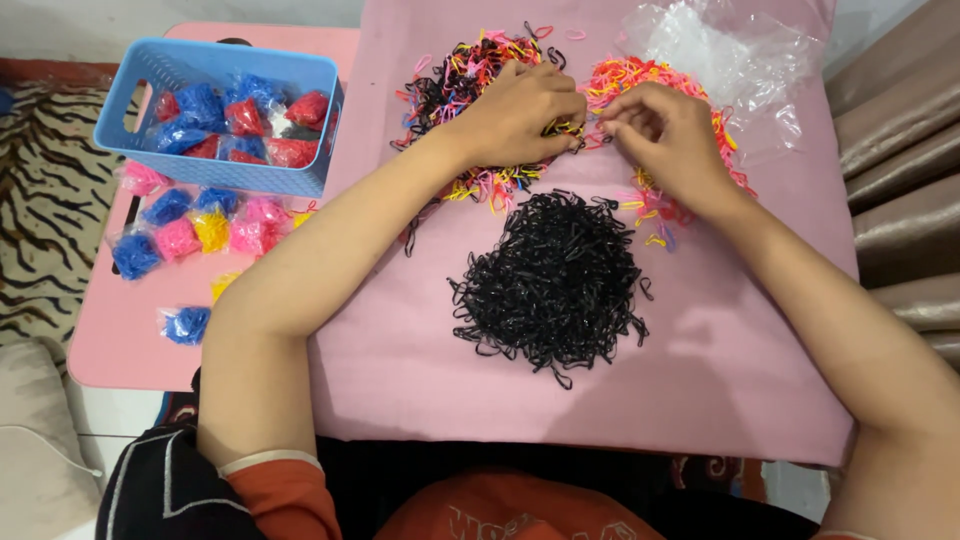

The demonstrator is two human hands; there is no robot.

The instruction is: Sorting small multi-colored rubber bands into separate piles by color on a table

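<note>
My left hand (pixel 515 112) rests on a mixed pile of black and coloured small rubber bands (pixel 455 85), fingers curled and pinching at bands near its right edge. My right hand (pixel 665 135) lies over a pile of bright pink, orange and yellow bands (pixel 625 75), fingertips pinched together close to my left fingertips. A separate heap of all-black bands (pixel 555 280) lies nearer me, below both hands. All of it sits on a pink cloth (pixel 720 370).
A blue plastic basket (pixel 215 70) at the upper left holds small bags of red and blue bands. More small bags (pixel 185 235) in blue, pink and yellow lie on the pink table (pixel 125 345). Crumpled clear plastic bags (pixel 735 60) lie at the upper right.
</note>
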